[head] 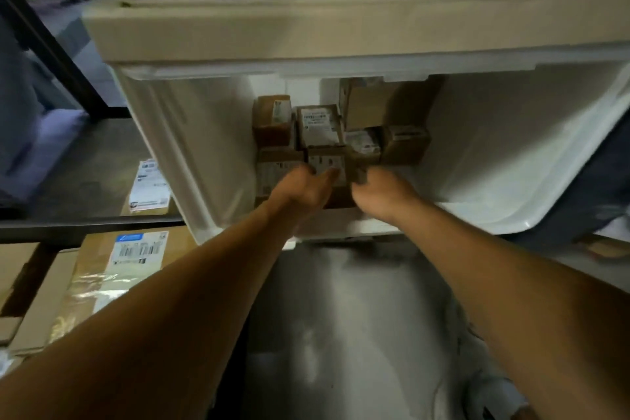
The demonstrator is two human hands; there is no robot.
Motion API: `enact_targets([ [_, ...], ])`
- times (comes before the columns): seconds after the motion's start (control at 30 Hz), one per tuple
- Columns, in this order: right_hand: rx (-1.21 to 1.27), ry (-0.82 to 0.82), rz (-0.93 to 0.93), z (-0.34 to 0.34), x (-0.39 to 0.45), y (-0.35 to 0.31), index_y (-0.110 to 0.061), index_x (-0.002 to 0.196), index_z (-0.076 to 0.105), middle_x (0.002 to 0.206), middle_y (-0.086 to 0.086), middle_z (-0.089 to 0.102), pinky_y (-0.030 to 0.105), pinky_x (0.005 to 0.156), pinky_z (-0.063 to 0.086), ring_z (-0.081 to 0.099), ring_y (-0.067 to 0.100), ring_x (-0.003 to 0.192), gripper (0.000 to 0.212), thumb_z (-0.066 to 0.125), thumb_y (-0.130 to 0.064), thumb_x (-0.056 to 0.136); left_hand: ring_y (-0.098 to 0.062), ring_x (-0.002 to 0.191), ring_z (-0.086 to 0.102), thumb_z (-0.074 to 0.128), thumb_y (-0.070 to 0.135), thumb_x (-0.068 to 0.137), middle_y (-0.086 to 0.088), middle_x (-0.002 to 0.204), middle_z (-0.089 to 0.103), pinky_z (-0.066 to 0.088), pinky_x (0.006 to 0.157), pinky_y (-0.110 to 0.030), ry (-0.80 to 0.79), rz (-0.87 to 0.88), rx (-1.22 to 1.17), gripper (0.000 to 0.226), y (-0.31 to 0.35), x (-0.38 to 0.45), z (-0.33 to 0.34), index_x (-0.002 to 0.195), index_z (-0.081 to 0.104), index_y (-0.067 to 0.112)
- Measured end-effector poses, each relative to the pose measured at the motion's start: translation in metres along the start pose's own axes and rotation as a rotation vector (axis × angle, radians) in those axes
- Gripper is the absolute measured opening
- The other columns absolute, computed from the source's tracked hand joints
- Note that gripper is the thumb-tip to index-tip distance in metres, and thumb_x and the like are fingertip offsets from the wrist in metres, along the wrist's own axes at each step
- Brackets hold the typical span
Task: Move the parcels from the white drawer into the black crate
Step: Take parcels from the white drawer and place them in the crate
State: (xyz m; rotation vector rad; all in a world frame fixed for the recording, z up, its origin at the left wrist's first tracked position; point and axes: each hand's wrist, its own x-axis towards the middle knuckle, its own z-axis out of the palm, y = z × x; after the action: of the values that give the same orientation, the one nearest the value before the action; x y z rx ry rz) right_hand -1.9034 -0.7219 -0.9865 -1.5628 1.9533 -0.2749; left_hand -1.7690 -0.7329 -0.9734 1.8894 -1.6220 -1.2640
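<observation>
White drawer holding small brown parcels, left hand and right hand each with grip round a parcel

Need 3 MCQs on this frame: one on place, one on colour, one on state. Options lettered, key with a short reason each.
1. Where are the small brown parcels?
A. on the floor
B. inside the white drawer
C. in a black crate

2. What colour are the labels on the larger boxes at the left?
A. mostly white
B. red
C. green

3. What are the left hand and right hand doing?
A. hanging at the sides
B. resting on the drawer's rim
C. reaching into the drawer at the nearest parcels

Key: 1 B, they sit clustered on the drawer's floor. 2 A, white sheets with barcodes. 3 C, both hands are down among the front parcels, though blur hides the exact grip.
</observation>
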Motion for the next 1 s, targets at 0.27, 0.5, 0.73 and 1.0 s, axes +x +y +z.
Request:
enact_targets([
  [0.27, 0.324, -0.147, 0.108, 0.007, 0.049, 0.000, -0.017, 0.141, 0.053, 0.140, 0.009, 0.055, 0.046, 0.108, 0.046, 0.054, 0.031, 0.124, 0.044, 0.055, -0.035, 0.101, -0.030, 0.125, 0.056, 0.055, 0.019, 0.102, -0.013, 0.138, 0.058, 0.043, 0.110, -0.039, -0.010, -0.105, -0.352, 0.028, 0.013, 0.033, 0.026, 0.128, 0.058, 0.009],
  [0.5, 0.619, -0.009, 0.153, -0.007, 0.016, 0.001, -0.020, 0.138, 0.053, 0.132, 0.003, 0.057, 0.032, 0.081, 0.043, 0.053, 0.021, 0.115, 0.040, 0.056, -0.026, 0.098, -0.025, 0.111, 0.061, 0.060, 0.022, 0.099, -0.012, 0.127, 0.064, 0.052, 0.094, -0.038, 0.094, -0.124, -0.633, 0.005, 0.011, 0.004, 0.011, 0.103, 0.061, 0.020],
  [0.73, 0.918, 0.169, 0.068, -0.035, -0.067, -0.026, -0.030, 0.114, 0.058, 0.113, 0.000, 0.068, 0.041, 0.088, 0.054, 0.064, 0.021, 0.102, 0.036, 0.074, -0.037, 0.083, -0.027, 0.107, 0.062, 0.069, 0.016, 0.091, -0.006, 0.124, 0.066, 0.047, 0.070, -0.034, 0.123, 0.014, -0.753, 0.041, 0.020, -0.076, -0.021, 0.129, 0.058, 0.027],
  [1.0, 0.909, 0.005, -0.060, -0.066, -0.168, -0.063, -0.026, 0.099, 0.056, 0.109, 0.007, 0.068, 0.051, 0.091, 0.057, 0.066, 0.028, 0.105, 0.018, 0.071, -0.028, 0.090, -0.024, 0.110, 0.062, 0.070, 0.031, 0.091, 0.003, 0.123, 0.067, 0.047, 0.079, -0.041, 0.031, 0.124, -0.665, 0.044, 0.013, -0.181, -0.079, 0.129, 0.054, 0.045],
])
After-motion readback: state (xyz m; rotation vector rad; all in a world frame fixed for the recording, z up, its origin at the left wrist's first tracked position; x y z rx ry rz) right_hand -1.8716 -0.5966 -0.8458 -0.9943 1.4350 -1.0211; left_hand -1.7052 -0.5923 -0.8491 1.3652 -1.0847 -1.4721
